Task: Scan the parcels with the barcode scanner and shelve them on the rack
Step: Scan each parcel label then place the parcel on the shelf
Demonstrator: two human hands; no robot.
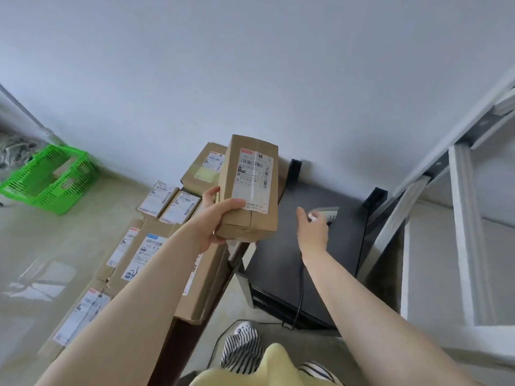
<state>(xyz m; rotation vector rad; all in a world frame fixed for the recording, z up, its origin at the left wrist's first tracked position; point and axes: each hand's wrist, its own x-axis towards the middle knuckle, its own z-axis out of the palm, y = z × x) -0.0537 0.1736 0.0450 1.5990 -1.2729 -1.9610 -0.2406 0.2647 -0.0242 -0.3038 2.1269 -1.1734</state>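
Observation:
My left hand [214, 221] grips a long brown cardboard parcel [250, 190] by its near end and holds it up, its white barcode label facing me. My right hand [312, 232] lies over the handle of the barcode scanner [327, 212] on the black table [281, 268]. The fingers curl round the handle and the thumb sticks out to the left. Only the scanner's grey head shows past the fingers. Its black cable [300, 291] runs from under my wrist down to the floor. The white and grey metal rack [464, 218] stands at the right.
Several labelled cardboard parcels [145, 254] lie stacked on a brown surface to the left of the black table, reaching back to the wall. A green plastic basket [53, 179] with small boxes sits on the floor at far left. My striped slippers [242, 349] are below.

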